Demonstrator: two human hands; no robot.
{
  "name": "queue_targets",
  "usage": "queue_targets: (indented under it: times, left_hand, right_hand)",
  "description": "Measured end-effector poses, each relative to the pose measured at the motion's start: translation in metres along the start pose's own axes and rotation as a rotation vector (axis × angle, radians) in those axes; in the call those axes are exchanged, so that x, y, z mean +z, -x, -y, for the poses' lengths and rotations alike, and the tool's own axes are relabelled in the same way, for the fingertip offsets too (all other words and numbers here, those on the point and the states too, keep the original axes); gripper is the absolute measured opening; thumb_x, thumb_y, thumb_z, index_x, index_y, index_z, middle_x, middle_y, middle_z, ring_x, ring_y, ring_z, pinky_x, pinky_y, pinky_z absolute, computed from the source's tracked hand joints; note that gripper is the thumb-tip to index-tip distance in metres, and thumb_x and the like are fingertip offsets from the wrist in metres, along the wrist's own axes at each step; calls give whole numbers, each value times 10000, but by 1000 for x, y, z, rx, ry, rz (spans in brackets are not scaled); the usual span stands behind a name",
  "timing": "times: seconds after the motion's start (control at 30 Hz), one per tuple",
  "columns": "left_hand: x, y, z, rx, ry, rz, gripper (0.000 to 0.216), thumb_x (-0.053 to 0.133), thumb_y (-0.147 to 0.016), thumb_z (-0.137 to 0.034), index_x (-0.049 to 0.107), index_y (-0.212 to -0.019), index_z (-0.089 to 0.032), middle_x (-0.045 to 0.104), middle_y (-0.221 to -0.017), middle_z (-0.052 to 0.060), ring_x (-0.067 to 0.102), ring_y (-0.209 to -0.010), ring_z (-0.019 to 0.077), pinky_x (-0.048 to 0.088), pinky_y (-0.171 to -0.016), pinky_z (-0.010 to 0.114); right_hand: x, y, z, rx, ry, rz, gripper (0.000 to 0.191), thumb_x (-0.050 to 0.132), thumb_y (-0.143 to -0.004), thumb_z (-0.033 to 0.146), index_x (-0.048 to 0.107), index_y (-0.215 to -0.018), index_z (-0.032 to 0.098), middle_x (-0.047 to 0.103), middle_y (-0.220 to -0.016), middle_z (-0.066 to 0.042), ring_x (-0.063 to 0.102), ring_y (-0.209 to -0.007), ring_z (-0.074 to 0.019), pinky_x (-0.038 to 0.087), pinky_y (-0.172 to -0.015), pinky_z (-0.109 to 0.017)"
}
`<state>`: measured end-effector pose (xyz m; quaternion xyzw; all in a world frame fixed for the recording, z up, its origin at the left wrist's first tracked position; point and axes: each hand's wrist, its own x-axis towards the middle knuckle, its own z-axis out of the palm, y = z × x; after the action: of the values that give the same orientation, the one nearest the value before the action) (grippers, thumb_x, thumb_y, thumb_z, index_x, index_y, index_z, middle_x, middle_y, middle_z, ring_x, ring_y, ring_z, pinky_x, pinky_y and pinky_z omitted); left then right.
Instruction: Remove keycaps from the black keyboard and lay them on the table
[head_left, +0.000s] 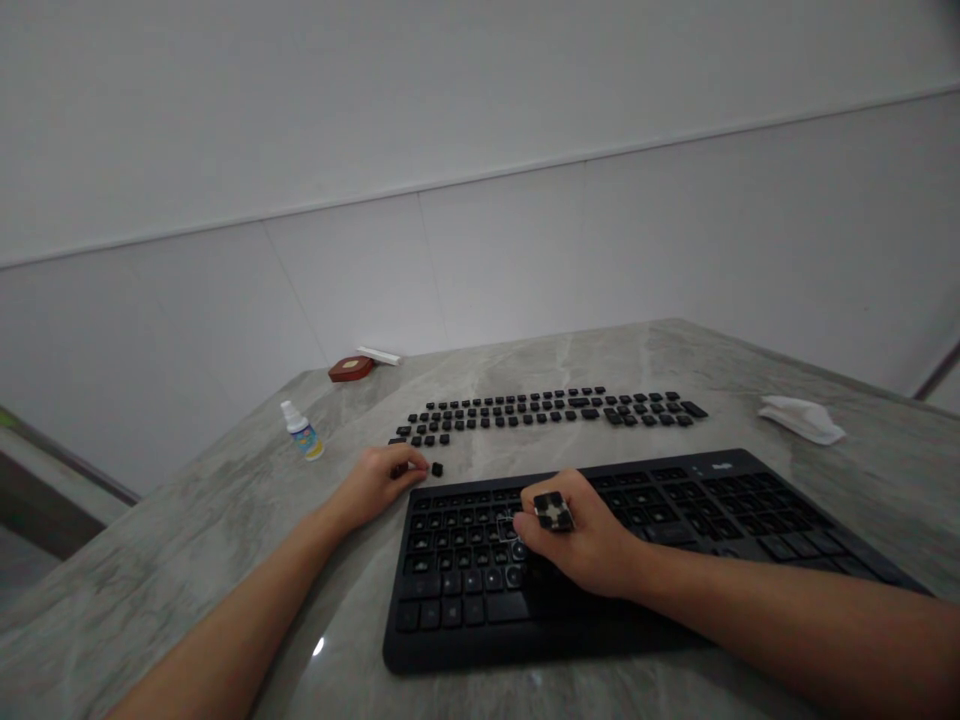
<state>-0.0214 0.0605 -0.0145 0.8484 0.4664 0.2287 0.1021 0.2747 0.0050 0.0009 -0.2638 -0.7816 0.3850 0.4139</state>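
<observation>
A black keyboard [712, 520] with its keycaps taken off lies on the grey marble table [225, 520]. My right hand [585, 540] rests on its middle, fingers curled round a small square black tool [553, 512]. My left hand [375, 482] lies on the table at the keyboard's upper left corner, fingertips pinched on a dark keycap [402, 468]. One loose keycap [437, 469] sits just right of those fingers. Rows of removed black keycaps [555, 408] are laid out behind the keyboard.
A small white bottle [302, 430] with a coloured label lies left of the keycaps. A red-brown case [350, 368] and a white strip [379, 355] sit near the far edge by the wall. A crumpled white cloth [801, 417] lies at the right.
</observation>
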Motion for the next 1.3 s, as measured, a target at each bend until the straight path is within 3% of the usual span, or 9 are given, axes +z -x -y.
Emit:
queue_targets:
  times: [0.1, 0.2, 0.3, 0.47, 0.73, 0.83, 1.0, 1.3]
  left_hand:
    - [2, -1, -1, 15, -10, -50, 134, 582, -919, -252, 673, -1006, -207, 702, -903, 23, 612, -706, 145, 509, -711, 282]
    - [8, -4, -1, 63, 59, -48, 171, 563, -931, -237, 665, -1066, -215, 700, -1031, 45, 637, -813, 160, 519, -786, 307]
    - [14, -6, -1, 93, 124, -3, 159, 547, -937, -206, 682, -1022, -203, 704, -1030, 51, 652, -937, 180, 510, -876, 326]
    - [18, -12, 0, 86, 91, -24, 164, 544, -948, -232, 699, -934, -183, 711, -928, 54, 654, -861, 177, 516, -810, 309]
    - [11, -66, -15, 232, -35, 64, 106, 664, -893, -277, 734, -843, -214, 713, -820, 26, 606, -859, 196, 480, -818, 316]
    - [20, -79, -23, 229, -84, 40, 76, 680, -879, -248, 730, -833, -212, 667, -793, 27, 589, -869, 208, 472, -797, 315]
    - [37, -80, -21, 177, -141, -14, 67, 674, -877, -216, 720, -842, -182, 660, -822, 48, 567, -909, 233, 467, -846, 351]
    - [32, -80, -17, 216, -211, -123, 140, 600, -923, -203, 717, -856, -166, 716, -915, 69, 558, -861, 230, 437, -853, 392]
  right_hand:
    - [0, 0, -1, 1, 9, 3, 365, 510, -753, 196, 241, -508, 217, 229, -493, 77, 201, -465, -71, 207, -443, -230]
    - [-1, 1, -2, 7, 29, 6, 370, 520, -755, 195, 243, -511, 215, 229, -493, 78, 204, -471, -73, 210, -450, -230]
    - [0, 1, -4, 8, 32, -1, 363, 524, -746, 175, 247, -514, 212, 228, -495, 79, 207, -472, -72, 213, -454, -228]
    - [4, 0, -5, 26, 10, -3, 349, 518, -724, 159, 250, -506, 210, 229, -500, 75, 213, -474, -70, 191, -447, -231]
    - [3, -2, -4, 49, -17, -18, 367, 533, -714, 169, 241, -497, 209, 209, -491, 76, 200, -471, -68, 177, -443, -234]
    - [3, -2, -3, 37, -35, -20, 364, 534, -714, 162, 246, -498, 211, 214, -485, 79, 207, -468, -67, 189, -446, -236]
    - [3, -2, -3, 33, -28, -6, 354, 527, -716, 156, 251, -502, 212, 227, -488, 78, 209, -468, -68, 189, -448, -237]
    - [3, -1, -5, 28, 8, -9, 343, 516, -693, 135, 241, -503, 211, 216, -484, 78, 203, -467, -67, 180, -448, -237]
